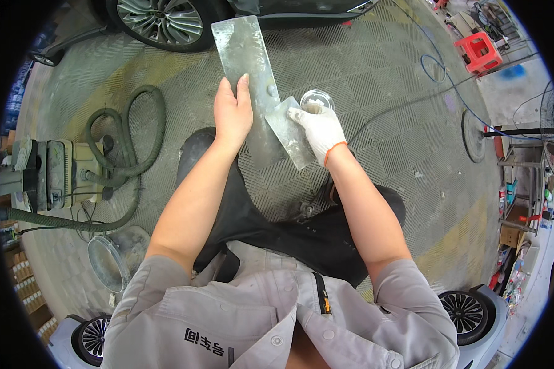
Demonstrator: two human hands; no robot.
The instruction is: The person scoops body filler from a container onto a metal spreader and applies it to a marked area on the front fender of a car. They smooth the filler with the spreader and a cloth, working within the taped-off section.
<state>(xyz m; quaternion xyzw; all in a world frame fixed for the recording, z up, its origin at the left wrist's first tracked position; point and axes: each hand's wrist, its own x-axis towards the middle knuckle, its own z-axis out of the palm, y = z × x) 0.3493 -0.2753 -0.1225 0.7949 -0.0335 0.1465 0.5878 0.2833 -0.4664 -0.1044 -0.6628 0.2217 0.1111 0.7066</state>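
Observation:
My bare left hand [233,114] holds a long, whitish-smeared metal plate [239,46] by its left edge, fingers pointing up. My right hand [319,132], in a white knit glove with an orange cuff, grips a smaller rectangular metal scraper plate [291,142] that overlaps the long plate's right side. A round tin [322,98] with some white material in it shows just behind my right fingers, partly hidden by them; whether I touch it I cannot tell. My legs [209,197] in dark trousers are bent beneath my forearms.
A dark car's wheel [160,21] stands ahead. At left are a machine [68,163] with a coiled hose [156,129] and a bucket [104,261]. A red stool [477,52], cables [431,74] and a cluttered rack [511,190] line the right. Other car wheels [463,317] show behind me.

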